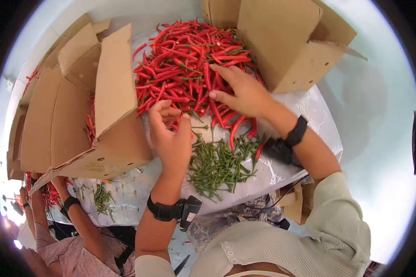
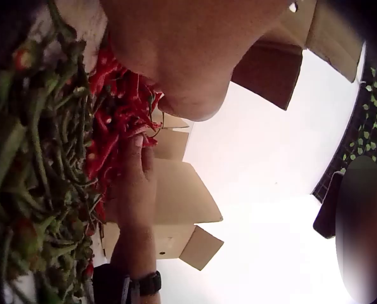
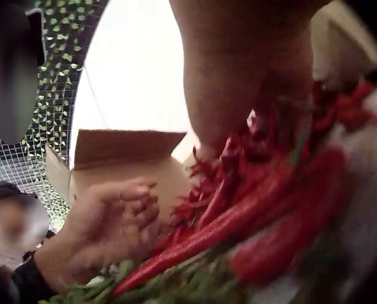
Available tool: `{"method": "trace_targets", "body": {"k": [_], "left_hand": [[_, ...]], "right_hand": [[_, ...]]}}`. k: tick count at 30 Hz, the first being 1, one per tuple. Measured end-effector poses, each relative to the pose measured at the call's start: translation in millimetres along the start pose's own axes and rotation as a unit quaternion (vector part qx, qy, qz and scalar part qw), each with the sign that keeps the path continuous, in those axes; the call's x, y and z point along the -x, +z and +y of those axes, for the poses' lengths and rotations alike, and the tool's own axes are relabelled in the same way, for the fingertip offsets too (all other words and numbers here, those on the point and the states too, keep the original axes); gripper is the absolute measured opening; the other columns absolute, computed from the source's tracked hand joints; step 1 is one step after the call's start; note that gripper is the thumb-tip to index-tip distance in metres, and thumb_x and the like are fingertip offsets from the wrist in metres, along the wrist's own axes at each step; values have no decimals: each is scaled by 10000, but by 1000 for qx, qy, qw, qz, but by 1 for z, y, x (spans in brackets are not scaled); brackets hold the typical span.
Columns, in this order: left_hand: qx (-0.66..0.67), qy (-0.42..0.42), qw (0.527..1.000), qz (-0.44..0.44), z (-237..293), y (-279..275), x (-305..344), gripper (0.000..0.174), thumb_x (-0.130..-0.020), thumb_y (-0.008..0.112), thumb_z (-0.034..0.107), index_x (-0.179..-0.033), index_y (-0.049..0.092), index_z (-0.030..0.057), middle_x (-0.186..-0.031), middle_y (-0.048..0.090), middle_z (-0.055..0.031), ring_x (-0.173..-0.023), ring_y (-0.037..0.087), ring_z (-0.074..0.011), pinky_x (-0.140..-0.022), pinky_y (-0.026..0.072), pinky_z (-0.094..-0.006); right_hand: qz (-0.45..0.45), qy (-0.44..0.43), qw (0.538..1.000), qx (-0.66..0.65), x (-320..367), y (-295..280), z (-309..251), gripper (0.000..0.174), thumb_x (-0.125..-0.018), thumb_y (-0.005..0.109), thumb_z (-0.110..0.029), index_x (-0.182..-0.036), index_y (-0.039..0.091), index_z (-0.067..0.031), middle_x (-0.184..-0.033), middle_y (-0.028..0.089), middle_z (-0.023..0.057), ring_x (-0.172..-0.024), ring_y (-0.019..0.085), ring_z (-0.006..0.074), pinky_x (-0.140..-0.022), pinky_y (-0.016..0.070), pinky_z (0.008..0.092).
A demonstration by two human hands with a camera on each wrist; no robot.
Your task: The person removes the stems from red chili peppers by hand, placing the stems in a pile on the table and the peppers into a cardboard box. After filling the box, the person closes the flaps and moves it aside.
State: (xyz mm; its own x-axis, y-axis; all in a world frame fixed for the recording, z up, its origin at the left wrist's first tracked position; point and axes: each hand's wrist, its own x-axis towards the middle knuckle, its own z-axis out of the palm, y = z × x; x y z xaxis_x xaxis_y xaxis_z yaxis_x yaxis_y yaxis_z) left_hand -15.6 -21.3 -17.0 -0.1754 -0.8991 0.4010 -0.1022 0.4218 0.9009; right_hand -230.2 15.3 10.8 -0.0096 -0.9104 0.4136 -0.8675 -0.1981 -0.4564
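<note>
A large heap of red chilies [image 1: 189, 55] lies on the white-covered table. My right hand [image 1: 247, 94] reaches over the heap's right side, thumb and forefinger apart, fingertips among the chilies; some fingers are hidden. At the heap's near edge, my left hand [image 1: 171, 138] has its fingers loosely bent and the thumb apart from them. A thin green stem shows beside that thumb, but no chili is visible in the palm of the left hand [image 3: 112, 221] in the right wrist view. Green stems [image 1: 222, 166] form a pile nearer my body, between the forearms.
An upright cardboard box [image 1: 282, 46] stands behind right. Another open box [image 1: 120, 143], with chilies inside, is close to my left forearm. At the lower left, another person's arm [image 1: 85, 226] is beside a small stem pile [image 1: 102, 198]. The table edge [image 1: 259, 194] curves in front of me.
</note>
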Motion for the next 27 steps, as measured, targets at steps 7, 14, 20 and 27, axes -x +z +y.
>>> {"method": "trace_targets", "body": {"k": [7, 14, 20, 27], "left_hand": [[28, -6, 1000, -6, 11, 4, 4, 287, -793, 661, -6, -1063, 575, 34, -934, 596, -57, -838, 587, -147, -773, 486, -295], [34, -7, 998, -51, 8, 5, 5, 182, -813, 661, 3, -987, 609, 18, -931, 604, -50, -808, 582, -130, -750, 486, -278], [52, -11, 998, -43, 2, 5, 4, 162, -816, 655, 0, -971, 611, 19, -878, 616, -44, -769, 578, -117, -727, 479, -266], [43, -2, 998, -47, 3, 5, 3, 145, -817, 655, -1, -953, 612, 27, -848, 614, -37, -751, 573, -111, -715, 476, -261]], "right_hand": [[-139, 60, 987, 56, 43, -102, -2, 331, -784, 726, -168, -1092, 660, -68, -1046, 627, 112, -1005, 571, 291, -853, 473, 379], [-219, -77, 972, -38, 94, -69, -19, 276, -649, 794, -93, -893, 667, -72, -908, 637, 51, -920, 579, 280, -814, 474, 400], [-220, -12, 975, -14, 90, -72, -8, 252, -675, 780, -93, -891, 651, -82, -875, 623, 56, -920, 567, 299, -799, 470, 399], [-215, -47, 975, -22, 94, -67, -14, 265, -675, 794, -116, -893, 647, -85, -859, 617, 72, -910, 566, 300, -776, 466, 393]]}}
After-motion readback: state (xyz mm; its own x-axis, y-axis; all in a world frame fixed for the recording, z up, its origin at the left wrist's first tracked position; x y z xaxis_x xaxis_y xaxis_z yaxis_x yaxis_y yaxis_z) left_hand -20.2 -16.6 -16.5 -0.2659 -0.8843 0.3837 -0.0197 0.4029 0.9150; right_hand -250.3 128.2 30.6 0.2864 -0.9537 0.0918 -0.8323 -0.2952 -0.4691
